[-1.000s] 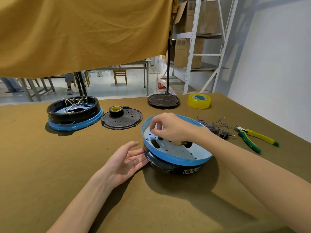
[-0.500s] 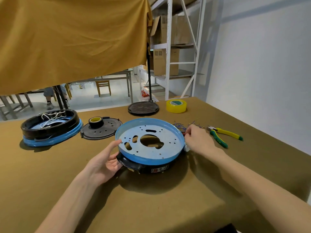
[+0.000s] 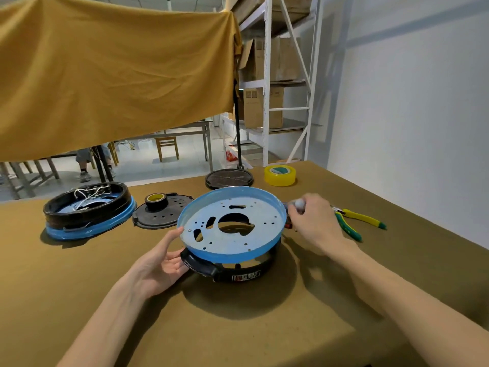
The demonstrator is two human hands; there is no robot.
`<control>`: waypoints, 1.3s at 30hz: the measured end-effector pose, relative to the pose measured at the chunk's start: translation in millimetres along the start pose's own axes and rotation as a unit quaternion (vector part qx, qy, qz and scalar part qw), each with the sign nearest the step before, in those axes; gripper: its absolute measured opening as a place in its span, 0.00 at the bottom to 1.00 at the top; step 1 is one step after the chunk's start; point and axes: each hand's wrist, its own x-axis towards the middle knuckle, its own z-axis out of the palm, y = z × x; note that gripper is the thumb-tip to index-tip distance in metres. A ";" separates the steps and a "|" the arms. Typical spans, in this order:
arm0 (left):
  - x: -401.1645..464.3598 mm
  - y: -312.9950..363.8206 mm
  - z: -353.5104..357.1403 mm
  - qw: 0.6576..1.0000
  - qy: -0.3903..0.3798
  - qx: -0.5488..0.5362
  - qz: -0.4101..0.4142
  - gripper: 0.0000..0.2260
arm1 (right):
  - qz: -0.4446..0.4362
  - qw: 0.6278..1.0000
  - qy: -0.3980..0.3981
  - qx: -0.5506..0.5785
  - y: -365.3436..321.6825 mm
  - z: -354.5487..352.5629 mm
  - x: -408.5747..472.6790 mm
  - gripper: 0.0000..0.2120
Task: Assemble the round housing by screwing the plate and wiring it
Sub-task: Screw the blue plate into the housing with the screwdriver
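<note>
On the brown desk point(image 3: 79, 274), from the left: a second black-and-blue housing point(image 3: 88, 215) with loose white wires inside stands well apart from the work, and beside it lies a black perforated cover point(image 3: 161, 215) carrying a small roll of tape point(image 3: 155, 200). The left hand point(image 3: 161, 258), fingers straight and slightly spread, steadies the near-left side of the round housing point(image 3: 232, 268), its thumb touching the blue rim of the plate point(image 3: 232, 226). That pale metal plate sits on top of the black housing at mid-desk, one small screw point(image 3: 190, 230) seemingly seated near its left edge. At the plate's right edge the right hand point(image 3: 315, 221) curls its fingers round a small object with a pale rounded end point(image 3: 299, 203), possibly a screwdriver handle, though that cannot be told. Farther right lie yellow-and-green pliers point(image 3: 354, 221); a yellow tape roll point(image 3: 280, 175) and a black disc point(image 3: 229, 178) rest behind. The step in hand appears to be fastening the plate; next, the tool must be carried over the plate and set squarely on the screw while the left hand keeps the housing from turning.
</note>
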 end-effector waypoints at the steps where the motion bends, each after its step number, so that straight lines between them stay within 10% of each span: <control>1: 0.3 3.2 -1.2 1.000 -0.001 0.003 -0.004 0.36 | -0.022 0.998 0.049 0.019 -6.5 -4.9 2.8 0.11; 8: 4.6 10.1 0.7 1.000 -0.014 0.024 -0.014 0.37 | -0.144 0.972 0.172 0.067 -52.8 -15.3 20.2 0.12; 18: 7.3 6.7 1.4 1.000 -0.001 0.015 -0.007 0.38 | -0.172 0.923 0.036 0.342 -137.0 10.0 35.3 0.13; 39: 0.3 6.8 3.8 1.000 -0.006 -0.012 -0.026 0.34 | -0.202 0.910 -0.071 0.354 -190.6 56.9 26.2 0.19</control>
